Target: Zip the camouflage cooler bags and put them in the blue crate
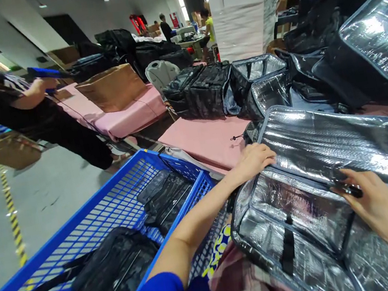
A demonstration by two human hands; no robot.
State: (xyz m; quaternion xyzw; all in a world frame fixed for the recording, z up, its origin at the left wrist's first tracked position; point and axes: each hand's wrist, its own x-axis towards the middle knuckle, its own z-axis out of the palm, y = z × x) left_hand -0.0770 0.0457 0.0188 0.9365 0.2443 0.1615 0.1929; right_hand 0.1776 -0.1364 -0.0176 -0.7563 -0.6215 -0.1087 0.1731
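Open on the person's lap sits the black insulated cooler bag with silver foil lining [297,227], its lid [336,151] thrown back onto the pink padded table [204,139]. Left hand [254,159] lies flat at the lid's near corner, fingers spread, gripping nothing. Right hand [374,199] pinches a small dark object [348,189] at the lid's hinge edge. Best kept taut, I'd say: left pinning, right working. Left of the bag, the blue plastic mesh crate [93,232] holds folded black bags [165,195].

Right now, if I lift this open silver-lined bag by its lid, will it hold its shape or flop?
The insulated bag probably sags: its foil lining is creased and its walls bow. The lid, under the left hand, looks flat and somewhat stiffer. It seems empty, so likely light.
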